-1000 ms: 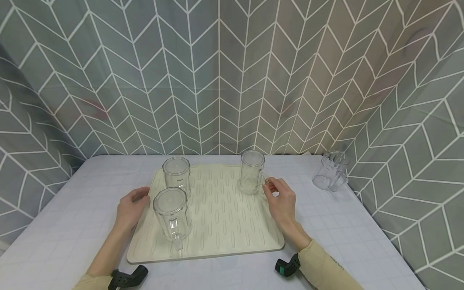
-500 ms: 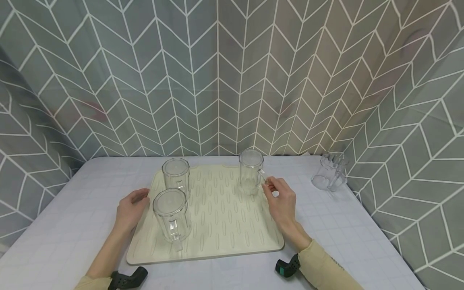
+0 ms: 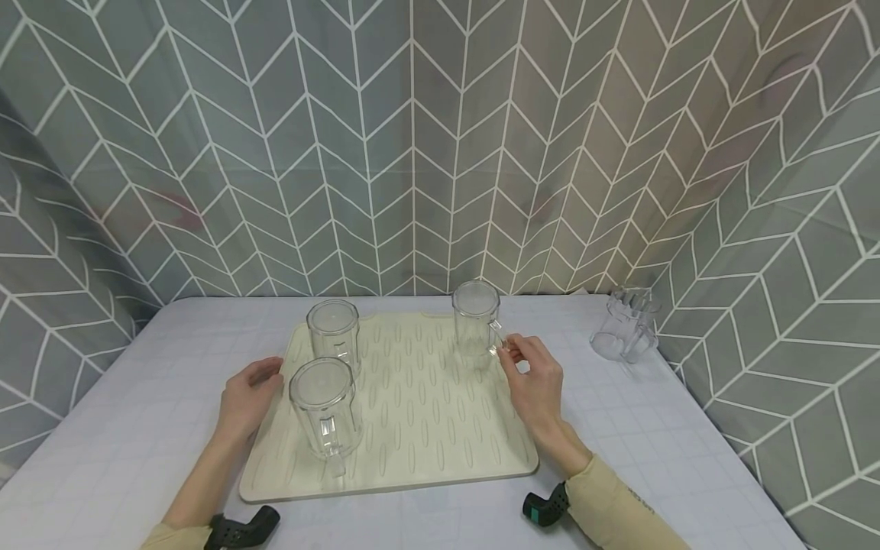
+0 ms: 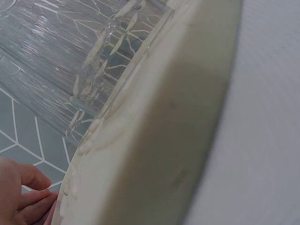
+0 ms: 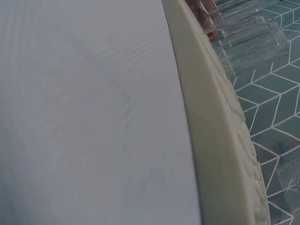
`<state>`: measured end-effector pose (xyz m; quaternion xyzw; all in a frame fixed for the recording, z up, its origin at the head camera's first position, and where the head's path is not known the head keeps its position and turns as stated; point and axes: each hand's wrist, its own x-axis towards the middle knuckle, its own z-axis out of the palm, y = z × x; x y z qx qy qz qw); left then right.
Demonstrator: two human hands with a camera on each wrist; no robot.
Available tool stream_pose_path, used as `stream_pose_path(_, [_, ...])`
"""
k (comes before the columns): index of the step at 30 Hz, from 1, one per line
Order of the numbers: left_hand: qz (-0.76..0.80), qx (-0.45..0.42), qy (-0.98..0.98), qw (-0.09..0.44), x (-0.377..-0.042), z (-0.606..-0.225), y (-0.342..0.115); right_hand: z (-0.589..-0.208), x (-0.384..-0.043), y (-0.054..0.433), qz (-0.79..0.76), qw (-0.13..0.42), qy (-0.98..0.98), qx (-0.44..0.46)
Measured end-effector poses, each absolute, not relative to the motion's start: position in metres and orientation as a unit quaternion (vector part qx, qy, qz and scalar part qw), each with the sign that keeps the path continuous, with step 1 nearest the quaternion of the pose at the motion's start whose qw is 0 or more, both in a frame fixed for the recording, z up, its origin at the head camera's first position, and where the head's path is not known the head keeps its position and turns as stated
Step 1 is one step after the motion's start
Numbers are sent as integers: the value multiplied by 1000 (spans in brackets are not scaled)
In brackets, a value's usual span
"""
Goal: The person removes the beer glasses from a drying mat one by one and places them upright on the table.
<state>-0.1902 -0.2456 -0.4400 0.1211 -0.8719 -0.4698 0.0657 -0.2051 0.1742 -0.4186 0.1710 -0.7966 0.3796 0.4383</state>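
Note:
In the head view my right hand (image 3: 536,380) pinches the handle of a clear glass mug (image 3: 474,325) at the back right of a cream ribbed mat (image 3: 419,435). In the right wrist view its fingertips (image 5: 213,34) show at the handle. My left hand (image 3: 249,399) rests against the mat's left edge with fingers loosely bent. In the left wrist view those fingers (image 4: 35,206) lie right at the edge. Just inside that edge, two more glass mugs stand on the mat, one rear (image 3: 334,325) and one front (image 3: 326,412). All three appear upside down.
Another clear glass mug (image 3: 624,327) stands off the mat at the table's back right, near the patterned curtain (image 3: 770,344). The curtain closes off the back and both sides. White cloth (image 3: 103,428) covers the table around the mat.
The mug in my right hand has shifted slightly up and back in the head view. My left hand and the two left mugs have stayed in place.

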Motion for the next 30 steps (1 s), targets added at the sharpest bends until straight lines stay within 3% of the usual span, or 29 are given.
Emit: stream_pose_path(30, [-477, 116, -870, 56, -189, -437, -246, -407, -198, 169, 364, 466, -784, 190])
